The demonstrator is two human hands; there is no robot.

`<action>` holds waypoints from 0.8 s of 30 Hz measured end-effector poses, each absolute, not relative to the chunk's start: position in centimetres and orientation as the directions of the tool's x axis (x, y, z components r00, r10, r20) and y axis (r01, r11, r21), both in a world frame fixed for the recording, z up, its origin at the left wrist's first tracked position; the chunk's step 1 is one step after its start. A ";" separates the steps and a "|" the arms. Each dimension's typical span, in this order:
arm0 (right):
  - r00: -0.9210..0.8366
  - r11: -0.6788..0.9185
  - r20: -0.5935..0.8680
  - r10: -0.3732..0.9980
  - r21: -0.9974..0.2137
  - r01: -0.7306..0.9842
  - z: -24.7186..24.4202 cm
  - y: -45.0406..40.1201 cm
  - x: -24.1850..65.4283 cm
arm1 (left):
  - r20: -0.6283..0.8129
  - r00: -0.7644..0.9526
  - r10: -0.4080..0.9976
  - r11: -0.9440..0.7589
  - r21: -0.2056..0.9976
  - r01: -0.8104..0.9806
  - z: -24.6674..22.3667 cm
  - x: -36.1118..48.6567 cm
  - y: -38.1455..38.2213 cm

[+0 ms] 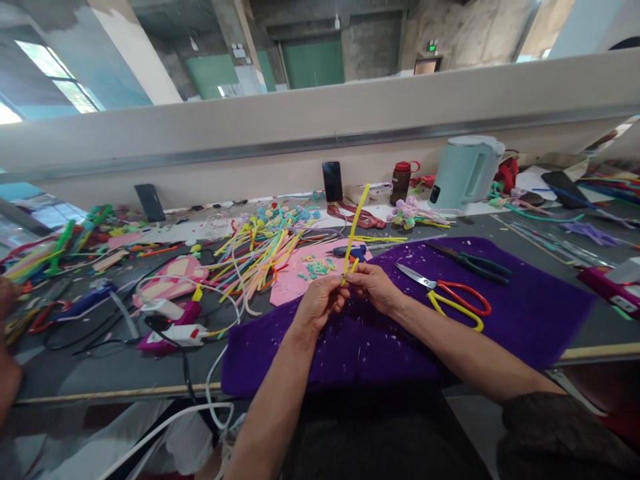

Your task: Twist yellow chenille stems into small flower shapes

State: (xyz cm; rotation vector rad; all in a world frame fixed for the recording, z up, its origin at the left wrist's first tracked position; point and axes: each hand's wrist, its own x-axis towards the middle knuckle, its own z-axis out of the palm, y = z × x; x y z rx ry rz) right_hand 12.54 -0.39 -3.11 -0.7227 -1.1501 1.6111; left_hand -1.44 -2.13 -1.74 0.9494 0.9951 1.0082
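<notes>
Between my two hands is a yellow pipe cleaner (357, 223), its long end rising upright and a short bent end near the fingertips. My left hand (320, 300) pinches it low down, fingers curled. On the other side my right hand (374, 285) is closed on it too, thumb and finger almost touching the left ones. Below both hands lies a purple cloth (310, 360) with small scraps on it. Scissors (445, 293) with one red and one yellow handle rest to the right of my right hand. Dark green-handled pliers (475, 261) lie behind them.
Behind my hands are a pink sheet (285, 283) with cut pieces, a blue glue gun (350, 253) and a heap of pipe cleaners (265, 257). A phone (332, 181), a bottle (401, 183) and a kettle (465, 175) stand farther back. White cables and a power strip (173, 333) sit left, near another person's hand (7, 300).
</notes>
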 end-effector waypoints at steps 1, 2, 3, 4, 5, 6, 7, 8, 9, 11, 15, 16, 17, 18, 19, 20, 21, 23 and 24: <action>-0.313 -0.049 0.075 0.947 -0.927 -0.372 -3.1 -0.4 12.6 | -0.173 0.186 0.967 0.209 0.959 -0.193 -1.8 -1.4 -2.2; -0.291 -0.038 0.077 0.954 -0.929 -0.369 -3.1 -0.3 12.6 | -0.138 0.154 0.978 0.164 0.972 -0.167 -1.8 -1.3 -2.3; -0.270 -0.027 0.078 0.960 -0.930 -0.367 -3.1 -0.3 12.6 | -0.109 0.129 0.986 0.127 0.982 -0.143 -1.8 -1.3 -2.3; -0.255 -0.020 0.079 0.964 -0.931 -0.365 -3.0 -0.3 12.6 | -0.089 0.118 0.989 0.104 0.986 -0.127 -1.7 -1.2 -2.4; -0.247 -0.016 0.079 0.966 -0.932 -0.361 -3.0 -0.3 12.6 | -0.082 0.118 0.990 0.096 0.988 -0.124 -1.7 -1.2 -2.4; -0.248 -0.015 0.079 0.966 -0.934 -0.356 -2.9 -0.3 12.6 | -0.088 0.128 0.988 0.105 0.985 -0.134 -1.7 -1.2 -2.5; -0.254 -0.018 0.077 0.964 -0.936 -0.351 -2.8 -0.4 12.6 | -0.103 0.143 0.984 0.125 0.980 -0.153 -1.7 -1.2 -2.4; -0.263 -0.022 0.075 0.962 -0.937 -0.348 -2.7 -0.5 12.6 | -0.121 0.163 0.979 0.150 0.972 -0.179 -1.6 -1.3 -2.4; -0.276 -0.028 0.073 0.958 -0.937 -0.348 -2.6 -0.5 12.6 | -0.143 0.189 0.972 0.182 0.960 -0.211 -1.6 -1.4 -2.3; -0.305 -0.044 0.072 0.950 -0.934 -0.356 -2.4 -0.8 12.6 | -0.198 0.259 0.946 0.269 0.922 -0.280 -1.6 -1.6 -2.2; -0.324 -0.046 0.081 0.943 -0.930 -0.366 -2.4 -0.9 12.6 | -0.286 0.373 0.883 0.415 0.847 -0.331 -1.5 -1.7 -2.1; -0.308 -0.036 0.084 0.948 -0.931 -0.364 -2.4 -0.9 12.5 | -0.275 0.351 0.895 0.388 0.868 -0.311 -1.4 -1.6 -2.2; -0.288 -0.026 0.085 0.954 -0.932 -0.361 -2.5 -0.8 12.5 | -0.239 0.293 0.926 0.321 0.907 -0.273 -1.4 -1.5 -2.3; -0.264 -0.019 0.082 0.961 -0.933 -0.360 -2.6 -0.7 12.5 | -0.174 0.201 0.964 0.217 0.953 -0.213 -1.4 -1.3 -2.5; -0.241 -0.018 0.075 0.968 -0.933 -0.360 -2.7 -0.6 12.5 | -0.078 0.090 0.993 0.089 0.988 -0.123 -1.4 -1.2 -2.6; -0.222 -0.021 0.064 0.973 -0.932 -0.361 -2.8 -0.4 12.4 | 0.038 -0.014 0.999 -0.038 0.999 -0.010 -1.3 -1.0 -2.8; -0.207 -0.024 0.055 0.977 -0.933 -0.360 -2.9 -0.3 12.4 | 0.155 -0.089 0.984 -0.144 0.983 0.112 -1.3 -0.9 -3.0; -0.183 -0.023 0.045 0.982 -0.935 -0.354 -3.1 -0.2 12.3 | 0.324 -0.132 0.937 -0.272 0.911 0.310 -1.4 -0.7 -3.3; -0.174 -0.018 0.046 0.984 -0.937 -0.349 -3.2 -0.2 12.3 | 0.370 -0.115 0.922 -0.305 0.877 0.372 -1.5 -0.6 -3.4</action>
